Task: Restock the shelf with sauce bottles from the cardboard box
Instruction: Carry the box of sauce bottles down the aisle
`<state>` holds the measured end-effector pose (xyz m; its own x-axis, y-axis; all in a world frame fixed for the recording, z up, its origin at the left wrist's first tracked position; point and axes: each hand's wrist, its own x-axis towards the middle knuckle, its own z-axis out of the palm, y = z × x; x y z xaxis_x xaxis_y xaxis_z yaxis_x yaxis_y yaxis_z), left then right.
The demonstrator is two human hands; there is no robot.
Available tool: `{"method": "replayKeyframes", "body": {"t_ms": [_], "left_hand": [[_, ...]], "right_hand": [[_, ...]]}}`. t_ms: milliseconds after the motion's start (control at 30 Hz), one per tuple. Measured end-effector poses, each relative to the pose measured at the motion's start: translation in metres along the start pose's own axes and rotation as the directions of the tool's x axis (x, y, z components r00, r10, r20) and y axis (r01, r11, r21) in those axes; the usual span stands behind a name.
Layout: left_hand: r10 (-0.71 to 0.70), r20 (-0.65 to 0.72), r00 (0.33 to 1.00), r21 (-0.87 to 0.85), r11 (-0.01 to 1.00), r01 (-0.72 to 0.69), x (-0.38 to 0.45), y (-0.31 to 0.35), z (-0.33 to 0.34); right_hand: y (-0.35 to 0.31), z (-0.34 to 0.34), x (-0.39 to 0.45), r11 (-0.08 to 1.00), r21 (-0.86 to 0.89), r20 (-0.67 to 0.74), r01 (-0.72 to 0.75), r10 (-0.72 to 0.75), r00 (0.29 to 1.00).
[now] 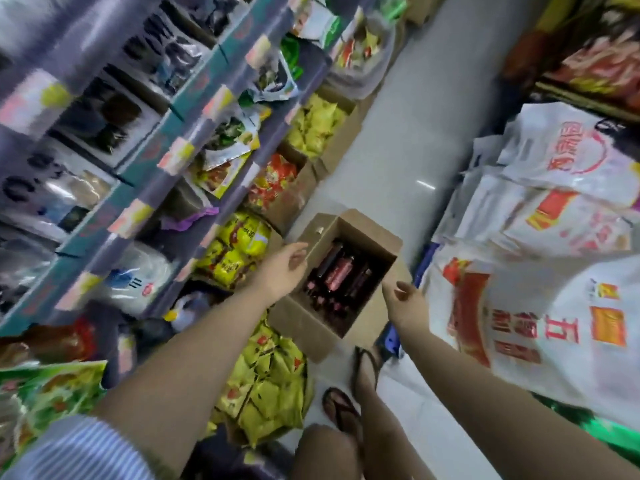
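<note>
Head cam view, pretty blurry: both my arms are reaching down toward the cardboard box (313, 320) on the floor (408, 140) in the aisle. My left hand (282, 270) is loose and empty at the box's left edge, fingers uncurled, touching the flap as far as I can tell. My right hand (403, 297) is also empty, relaxed, right by the box's right wall. Sauce bottles (337, 273) are lying inside the box, dark with reddish labels. Shelf (145, 150) is off to my left, big white sacks (540, 271) on my right.
</note>
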<state>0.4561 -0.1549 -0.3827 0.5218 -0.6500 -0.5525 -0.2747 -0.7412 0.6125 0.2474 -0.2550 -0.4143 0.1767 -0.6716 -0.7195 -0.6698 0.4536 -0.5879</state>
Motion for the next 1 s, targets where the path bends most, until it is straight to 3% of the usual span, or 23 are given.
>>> {"method": "replayKeyframes", "body": {"t_ms": [267, 533, 633, 833, 1000], "left_hand": [[-0.007, 0.053, 0.999, 0.200, 0.980, -0.004, 0.105, -0.061, 0.055], [0.120, 0.137, 0.983, 0.280, 0.948, -0.155, 0.210, -0.146, 0.116], [0.174, 0.120, 0.977, 0.362, 0.909, -0.206, 0.243, -0.172, 0.130], [0.109, 0.197, 0.974, 0.375, 0.910, -0.178, 0.279, -0.205, 0.153], [0.151, 0.184, 0.971, 0.408, 0.887, -0.215, 0.285, -0.223, 0.156]], "right_hand": [[0.058, 0.046, 0.091, 0.989, 0.050, -0.094, -0.137, 0.142, 0.985], [0.128, 0.115, 0.178, 0.992, 0.054, -0.231, -0.114, 0.123, 0.965], [0.151, 0.142, 0.207, 0.990, 0.083, -0.217, -0.116, 0.132, 0.967], [0.165, 0.171, 0.239, 0.977, 0.194, -0.236, -0.086, 0.131, 0.963], [0.183, 0.170, 0.255, 0.962, 0.200, -0.152, -0.188, 0.220, 0.963]]}}
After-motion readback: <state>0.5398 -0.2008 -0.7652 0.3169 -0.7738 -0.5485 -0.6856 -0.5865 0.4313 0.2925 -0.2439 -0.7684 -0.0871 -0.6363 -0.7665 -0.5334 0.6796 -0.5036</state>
